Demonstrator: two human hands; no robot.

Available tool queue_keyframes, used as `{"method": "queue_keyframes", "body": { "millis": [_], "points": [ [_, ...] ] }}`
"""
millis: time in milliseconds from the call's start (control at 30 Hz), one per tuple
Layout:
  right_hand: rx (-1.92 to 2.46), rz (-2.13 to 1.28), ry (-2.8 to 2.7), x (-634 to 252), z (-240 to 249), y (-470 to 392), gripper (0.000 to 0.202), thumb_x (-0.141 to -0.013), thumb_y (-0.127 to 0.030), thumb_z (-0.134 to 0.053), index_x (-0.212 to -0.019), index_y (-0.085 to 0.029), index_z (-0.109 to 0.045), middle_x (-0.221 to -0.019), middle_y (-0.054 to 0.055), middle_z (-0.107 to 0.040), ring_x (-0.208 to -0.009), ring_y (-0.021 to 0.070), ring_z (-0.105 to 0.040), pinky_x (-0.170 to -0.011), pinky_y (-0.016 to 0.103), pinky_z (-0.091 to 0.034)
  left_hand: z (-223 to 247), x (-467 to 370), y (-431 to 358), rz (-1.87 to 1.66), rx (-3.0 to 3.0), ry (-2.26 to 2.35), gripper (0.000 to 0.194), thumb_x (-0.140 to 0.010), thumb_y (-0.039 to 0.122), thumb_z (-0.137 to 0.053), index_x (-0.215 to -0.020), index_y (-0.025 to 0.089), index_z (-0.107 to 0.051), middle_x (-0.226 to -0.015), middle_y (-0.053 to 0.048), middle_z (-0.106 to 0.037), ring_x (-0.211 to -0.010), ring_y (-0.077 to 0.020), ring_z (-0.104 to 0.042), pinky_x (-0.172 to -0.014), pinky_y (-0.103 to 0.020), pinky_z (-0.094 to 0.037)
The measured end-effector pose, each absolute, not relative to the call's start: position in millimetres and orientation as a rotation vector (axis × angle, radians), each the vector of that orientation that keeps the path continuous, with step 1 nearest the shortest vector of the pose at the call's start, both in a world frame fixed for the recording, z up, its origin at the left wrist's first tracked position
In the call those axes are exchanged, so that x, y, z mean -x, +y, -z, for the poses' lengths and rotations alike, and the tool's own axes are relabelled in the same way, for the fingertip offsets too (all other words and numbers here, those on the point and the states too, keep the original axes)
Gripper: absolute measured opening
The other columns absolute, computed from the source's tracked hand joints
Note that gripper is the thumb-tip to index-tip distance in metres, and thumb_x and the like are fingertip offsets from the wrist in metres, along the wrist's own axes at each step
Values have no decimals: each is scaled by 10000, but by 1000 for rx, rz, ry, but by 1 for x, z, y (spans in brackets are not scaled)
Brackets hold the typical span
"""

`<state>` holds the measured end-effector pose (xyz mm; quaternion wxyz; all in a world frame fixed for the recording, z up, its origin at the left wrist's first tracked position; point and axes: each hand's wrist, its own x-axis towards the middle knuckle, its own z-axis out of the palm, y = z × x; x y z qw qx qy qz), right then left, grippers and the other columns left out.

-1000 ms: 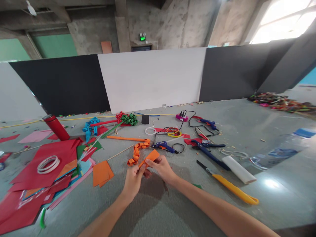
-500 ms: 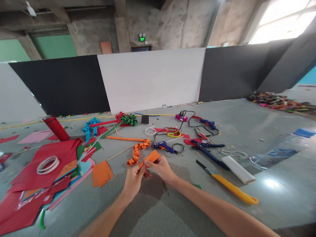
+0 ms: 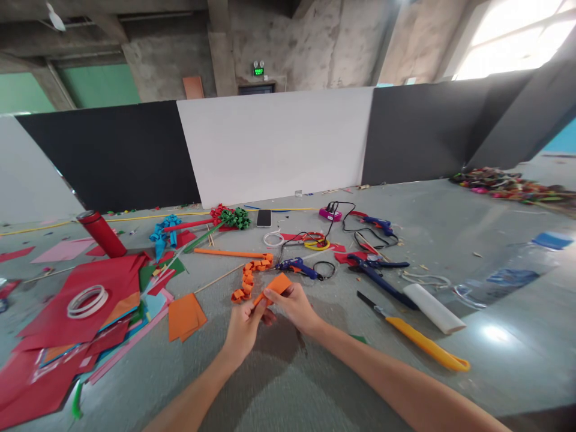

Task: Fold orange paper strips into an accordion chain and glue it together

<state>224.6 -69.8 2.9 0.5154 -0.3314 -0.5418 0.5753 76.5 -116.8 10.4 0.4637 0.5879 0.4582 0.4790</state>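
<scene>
A piece of orange paper [image 3: 278, 284] is pinched between both hands above the floor. My left hand [image 3: 246, 321] is closed on its lower left edge, and my right hand [image 3: 294, 305] grips its right side with the thumb on top. Just beyond the fingers lies a curled orange paper strip [image 3: 247, 277], beside an orange paper stick [image 3: 225, 252]. A small stack of orange paper pieces [image 3: 185, 318] rests to the left of my left hand. A blue glue gun [image 3: 299, 267] lies behind the held paper.
Red paper sheets [image 3: 112, 282] with a tape roll [image 3: 87, 301] and a red flask [image 3: 102, 234] are on the left. Pliers [image 3: 382, 282], a yellow-handled knife [image 3: 423, 343], a white roll [image 3: 434, 309] and a plastic bottle [image 3: 513, 273] lie right. A phone [image 3: 264, 218] and pink power strip [image 3: 330, 213] are farther back.
</scene>
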Motion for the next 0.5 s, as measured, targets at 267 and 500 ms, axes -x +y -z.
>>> {"method": "queue_keyframes", "body": {
  "millis": [267,500],
  "points": [
    [798,-1363,-1270,-229,-7,-67,385,-732,-494,-780,-668,-134,-663,-646,29,-643,-576,131,-528,-554,247,-412,-5,-76,-115,-1159,-1456,1149,542,-897,598,-508,-743,124,-721,-670,-73,-729,-606,-185,-659,-627,-269,-506],
    [823,-1336,-1240,-229,-5,-64,391,-734,-509,-776,-660,-155,-626,-622,-6,-580,-570,118,-467,-562,248,-364,-6,-75,-114,-1163,-1441,1147,542,-883,609,-516,-745,129,-729,-667,-72,-731,-597,-186,-658,-617,-273,-511]
  ]
}}
